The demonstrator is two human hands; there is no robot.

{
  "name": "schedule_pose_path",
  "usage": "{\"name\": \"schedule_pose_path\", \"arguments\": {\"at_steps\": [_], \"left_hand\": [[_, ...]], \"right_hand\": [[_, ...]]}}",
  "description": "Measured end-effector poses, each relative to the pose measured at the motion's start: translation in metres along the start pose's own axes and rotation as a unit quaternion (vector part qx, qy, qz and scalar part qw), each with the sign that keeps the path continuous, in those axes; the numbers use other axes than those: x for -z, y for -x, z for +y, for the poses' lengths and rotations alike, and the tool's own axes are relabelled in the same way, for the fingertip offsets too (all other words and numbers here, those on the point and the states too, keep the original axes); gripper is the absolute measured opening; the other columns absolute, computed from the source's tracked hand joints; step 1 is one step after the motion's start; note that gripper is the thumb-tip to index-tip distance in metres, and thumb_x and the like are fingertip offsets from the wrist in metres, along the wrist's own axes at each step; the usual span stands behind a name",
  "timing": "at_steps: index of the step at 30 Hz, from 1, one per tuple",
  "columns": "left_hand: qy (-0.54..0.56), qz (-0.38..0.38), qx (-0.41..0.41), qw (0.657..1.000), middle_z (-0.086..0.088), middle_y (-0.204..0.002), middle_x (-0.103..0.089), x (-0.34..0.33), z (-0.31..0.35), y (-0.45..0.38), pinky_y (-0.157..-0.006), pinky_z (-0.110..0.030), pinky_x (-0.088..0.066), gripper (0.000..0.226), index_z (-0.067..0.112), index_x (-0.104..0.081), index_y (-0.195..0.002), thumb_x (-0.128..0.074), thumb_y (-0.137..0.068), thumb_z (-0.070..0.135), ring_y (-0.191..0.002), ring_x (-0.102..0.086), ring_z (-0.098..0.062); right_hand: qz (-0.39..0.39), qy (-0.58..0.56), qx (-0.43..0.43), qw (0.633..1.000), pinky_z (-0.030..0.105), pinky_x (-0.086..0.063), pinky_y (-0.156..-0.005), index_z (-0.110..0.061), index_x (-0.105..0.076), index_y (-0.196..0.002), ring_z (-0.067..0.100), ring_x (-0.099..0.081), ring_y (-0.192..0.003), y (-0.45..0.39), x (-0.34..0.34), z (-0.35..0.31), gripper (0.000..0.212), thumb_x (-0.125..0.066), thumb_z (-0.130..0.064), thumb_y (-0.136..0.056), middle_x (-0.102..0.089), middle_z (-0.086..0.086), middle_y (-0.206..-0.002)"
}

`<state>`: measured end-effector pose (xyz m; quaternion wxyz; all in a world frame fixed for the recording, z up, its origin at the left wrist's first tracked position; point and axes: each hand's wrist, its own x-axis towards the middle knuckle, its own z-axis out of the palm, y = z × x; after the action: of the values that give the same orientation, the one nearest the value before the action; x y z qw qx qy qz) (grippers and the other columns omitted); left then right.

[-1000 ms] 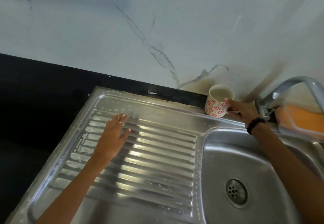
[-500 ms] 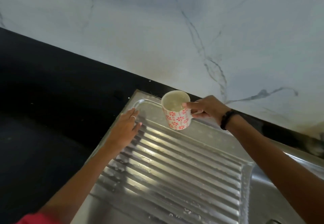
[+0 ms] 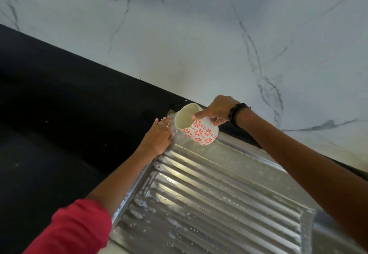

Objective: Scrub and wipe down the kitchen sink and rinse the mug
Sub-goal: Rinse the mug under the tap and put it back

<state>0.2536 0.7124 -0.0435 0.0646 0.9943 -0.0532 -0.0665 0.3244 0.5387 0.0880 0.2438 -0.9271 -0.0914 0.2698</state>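
A: What is on the left?

B: A black countertop [image 3: 59, 114] fills the left side, with a few pale specks on it. A red sleeve [image 3: 75, 228] enters from the bottom left, and the bare forearm runs up to the left hand [image 3: 158, 136]. That hand lies flat, fingers straight and together, pressing on the far left corner of the ribbed steel drainboard [image 3: 219, 194]. It holds nothing.

A: And the mug?

B: Just right of that hand, in the air over the same corner, is a white mug [image 3: 196, 125] patterned with red flowers. It is tipped towards the left hand, its open mouth facing left, and water [image 3: 175, 128] spills from its lip onto the fingers and the steel. The right hand [image 3: 217, 110] grasps it at the handle side, fingers curled, with the index finger laid along the rim. A dark band [image 3: 236, 112] circles that wrist.

A: Any writing or brand?

B: None can be read; the mug shows only the flower pattern.

A: What else is there?

B: The drainboard's ridges are wet with soapy streaks. Behind everything rises a white marble wall [image 3: 199, 35] with grey veins. The right forearm crosses the drainboard's right part and hides its far edge.
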Motion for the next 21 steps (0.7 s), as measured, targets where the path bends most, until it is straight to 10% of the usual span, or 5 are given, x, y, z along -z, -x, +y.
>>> {"name": "schedule_pose_path", "arguments": {"at_steps": [8, 14, 21], "left_hand": [[-0.023, -0.034, -0.008, 0.999, -0.013, -0.156, 0.003, -0.009, 0.003, 0.045, -0.116, -0.035, 0.0, 0.053, 0.007, -0.015, -0.147, -0.024, -0.101, 0.032, -0.145, 0.004, -0.023], [0.153, 0.025, 0.02, 0.988, -0.002, -0.132, -0.054, 0.008, -0.003, 0.109, -0.098, -0.026, -0.044, 0.042, 0.019, -0.037, -0.142, -0.037, -0.1, 0.024, -0.114, -0.057, -0.014], [-0.033, -0.025, 0.001, 0.999, 0.006, -0.155, 0.008, -0.022, -0.048, 0.135, -0.111, -0.032, 0.01, 0.073, 0.019, 0.007, -0.146, 0.017, -0.08, 0.049, -0.137, 0.019, -0.011]], "right_hand": [[-0.029, 0.081, 0.015, 0.996, 0.015, -0.045, -0.06, -0.01, -0.062, -0.078, 0.012, -0.062, -0.07, 0.004, -0.014, 0.003, 0.044, -0.069, -0.053, -0.072, -0.071, 0.007, -0.095], [-0.039, 0.051, 0.031, 0.997, 0.017, -0.048, -0.065, -0.008, -0.066, -0.086, 0.016, -0.066, -0.081, 0.02, -0.018, 0.0, 0.045, -0.072, -0.05, -0.072, -0.069, 0.005, -0.092], [-0.023, 0.136, 0.074, 0.988, 0.016, -0.034, -0.05, -0.016, -0.05, -0.056, 0.009, -0.051, -0.053, 0.044, -0.035, -0.026, 0.045, -0.069, -0.052, -0.074, -0.056, -0.003, -0.06]]}}
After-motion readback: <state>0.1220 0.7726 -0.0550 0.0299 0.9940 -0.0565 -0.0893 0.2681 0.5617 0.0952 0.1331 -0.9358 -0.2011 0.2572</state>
